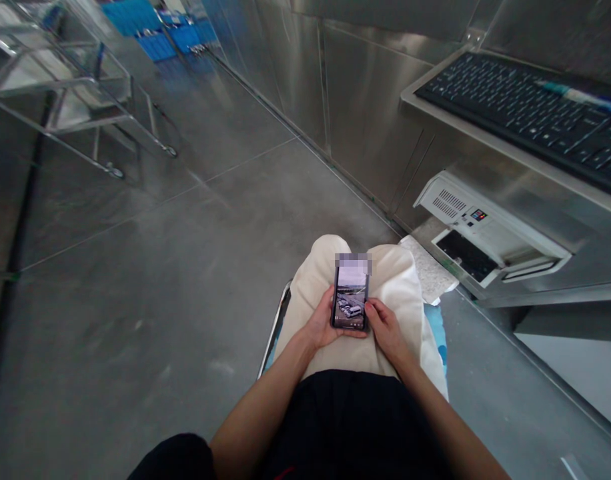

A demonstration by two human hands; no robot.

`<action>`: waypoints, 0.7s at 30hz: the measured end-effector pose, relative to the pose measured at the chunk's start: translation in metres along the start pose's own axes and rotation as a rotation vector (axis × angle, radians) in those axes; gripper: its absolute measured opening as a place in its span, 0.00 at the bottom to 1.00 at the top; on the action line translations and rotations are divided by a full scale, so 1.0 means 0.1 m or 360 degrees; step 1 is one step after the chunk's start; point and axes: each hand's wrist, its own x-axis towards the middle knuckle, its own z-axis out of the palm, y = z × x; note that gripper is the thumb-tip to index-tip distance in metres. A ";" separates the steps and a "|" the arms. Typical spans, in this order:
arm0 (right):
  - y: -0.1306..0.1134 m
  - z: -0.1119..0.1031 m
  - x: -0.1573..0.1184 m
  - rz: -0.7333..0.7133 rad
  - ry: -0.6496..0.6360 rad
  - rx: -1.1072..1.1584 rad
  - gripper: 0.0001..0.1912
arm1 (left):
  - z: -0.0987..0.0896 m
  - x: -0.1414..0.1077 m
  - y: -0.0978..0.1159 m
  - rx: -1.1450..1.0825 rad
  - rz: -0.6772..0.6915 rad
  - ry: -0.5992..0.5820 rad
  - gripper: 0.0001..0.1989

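1. I see the left hand (321, 325) wrapped around the left edge of a smartphone (351, 297), its fingers curled behind the phone. The right hand (385, 328) grips the lower right corner, thumb resting on the lit screen.
2. The smartphone lies tilted over my lap, above the cream trousers (405, 280), roughly at the middle of the thighs, screen up and showing a photo of parked vehicles.
3. My worry: the hold is light and low on the phone (only edges and a corner are pinched). If a thumb swipe pushes it sideways, I judge it could slide off the thighs onto the grey floor (135, 300), which looks hard.
4. A second risk: I sit close to the steel cabinet, with a computer unit (485, 233) just to the right and a keyboard (525, 113) on the shelf above it; a sudden elbow move could knock them.
5. Containers: blue crates (155, 43) stand far off at the top of the view, beyond a wheeled metal trolley (80, 100). I cannot tell what is in them.
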 end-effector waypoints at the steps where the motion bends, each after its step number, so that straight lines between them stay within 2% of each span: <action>1: 0.00 0.00 0.00 -0.0001 0.0001 0.0006 0.15 | 0.00 0.00 0.00 0.0004 0.0001 0.0001 0.31; 21: -0.01 0.00 0.00 -0.0003 -0.0007 0.0008 0.15 | 0.00 -0.01 -0.01 0.0016 0.0030 -0.0005 0.30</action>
